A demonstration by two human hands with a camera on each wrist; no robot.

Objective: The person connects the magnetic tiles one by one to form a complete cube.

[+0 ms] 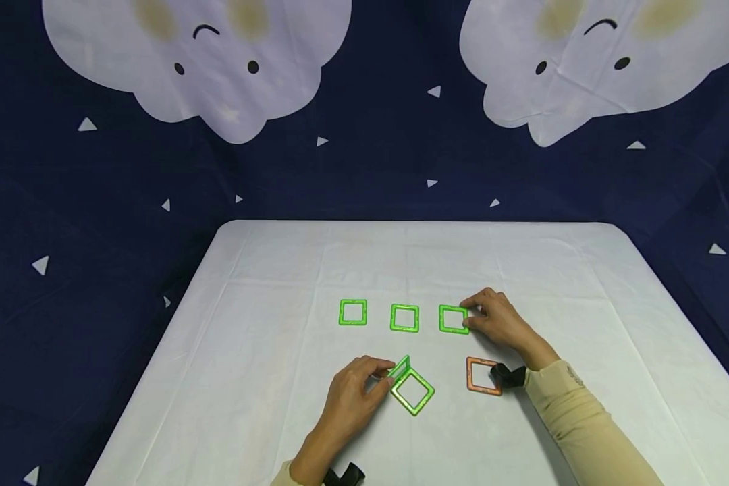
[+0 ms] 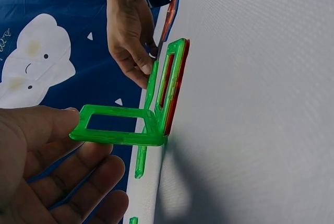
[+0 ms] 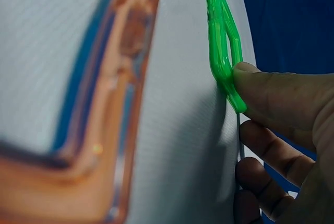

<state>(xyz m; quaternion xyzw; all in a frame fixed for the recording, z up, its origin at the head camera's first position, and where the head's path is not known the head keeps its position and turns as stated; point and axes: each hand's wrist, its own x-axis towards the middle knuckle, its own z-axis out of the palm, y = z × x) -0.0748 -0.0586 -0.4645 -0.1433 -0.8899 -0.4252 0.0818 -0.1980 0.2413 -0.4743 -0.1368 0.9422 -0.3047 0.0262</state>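
Upright green square sits pinched in the left hand, probably to steady it against the flat square beyond those fingertips; the right hand pinches an end square, lift unclear from my end.

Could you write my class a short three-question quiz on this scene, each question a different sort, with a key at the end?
1. Fill in the blank: In the head view, the orange square lies nearer to the ____ hand.

2. Multiple choice: Which square in the back row of three green squares does the right hand pinch, as the head view shows it?
A) the leftmost
B) the middle one
C) the rightmost

3. True or false: The left hand holds a raised green square that stands at an angle to a second green square.

Key:
1. right
2. C, the rightmost
3. True
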